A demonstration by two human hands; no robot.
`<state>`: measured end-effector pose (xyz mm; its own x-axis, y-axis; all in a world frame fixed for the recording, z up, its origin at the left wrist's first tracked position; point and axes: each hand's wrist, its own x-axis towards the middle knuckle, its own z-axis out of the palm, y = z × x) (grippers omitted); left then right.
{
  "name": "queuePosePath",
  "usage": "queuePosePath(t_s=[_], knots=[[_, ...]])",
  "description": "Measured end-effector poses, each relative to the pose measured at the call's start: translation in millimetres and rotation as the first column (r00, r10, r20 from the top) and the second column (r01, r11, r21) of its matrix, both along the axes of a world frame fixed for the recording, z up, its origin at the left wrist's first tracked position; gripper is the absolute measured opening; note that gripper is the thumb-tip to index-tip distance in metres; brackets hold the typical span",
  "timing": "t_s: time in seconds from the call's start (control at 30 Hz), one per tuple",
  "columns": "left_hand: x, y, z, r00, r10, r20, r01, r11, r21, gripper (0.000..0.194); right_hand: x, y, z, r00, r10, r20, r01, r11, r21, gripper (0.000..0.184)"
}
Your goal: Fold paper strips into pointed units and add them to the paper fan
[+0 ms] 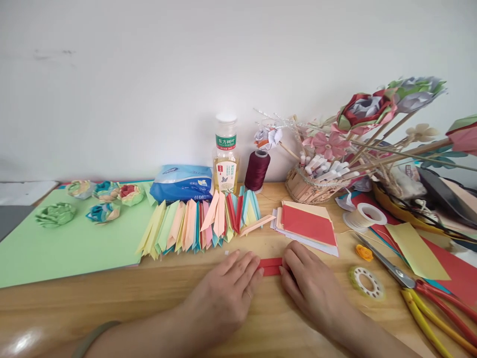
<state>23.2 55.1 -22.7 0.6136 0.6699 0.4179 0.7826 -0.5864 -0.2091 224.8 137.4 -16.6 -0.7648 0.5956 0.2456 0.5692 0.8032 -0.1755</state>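
A folded strip of red paper (271, 266) lies flat on the wooden table between my hands, with a lengthwise crease showing. My left hand (233, 283) grips its left end, fingers bent over it and thumb at the near edge. At the right end my right hand (309, 278) is closed, thumb and forefinger pinching the paper. Both ends of the strip are hidden under the fingers. Just behind my right hand sits a stack of paper rectangles (309, 223), red on top. A row of folded coloured paper pieces (194, 223) stands behind my left hand.
Folded paper flowers (102, 213) rest on green sheets (93, 253) at left. Behind stand a tissue pack (181, 184), a bottle (226, 159), a thread spool (257, 170) and a flower basket (313, 186). Scissors (406, 281), a tape roll (367, 282) and a white spool (365, 217) lie right.
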Motion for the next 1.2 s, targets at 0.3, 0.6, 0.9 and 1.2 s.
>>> queuePosePath(t_s=[0.3,0.6,0.9,1.2], knots=[[-2.0,-2.1,3.1,0.998,-0.062,-0.017,0.061,0.998,-0.031,0.037,1.5,-1.0,7.2,0.995,-0.057,-0.083,0.044,0.988,-0.146,0.017],[17.2,-7.6,-11.8,0.988,0.075,0.133,-0.086,0.993,0.079,0.043,16.6,-26.8,7.2,0.967,0.195,0.165,-0.228,0.952,0.206,0.054],[-1.7,-1.1,-2.6,0.992,-0.029,0.120,0.033,0.999,-0.038,0.034,21.1,-31.7,-2.8,0.967,0.117,0.226,-0.167,0.961,0.219,0.069],[1.4,-6.1,-7.8,0.996,-0.018,0.090,0.014,0.999,0.045,0.035,20.4,-35.9,-3.7,0.974,0.089,0.210,-0.126,0.978,0.168,0.071]])
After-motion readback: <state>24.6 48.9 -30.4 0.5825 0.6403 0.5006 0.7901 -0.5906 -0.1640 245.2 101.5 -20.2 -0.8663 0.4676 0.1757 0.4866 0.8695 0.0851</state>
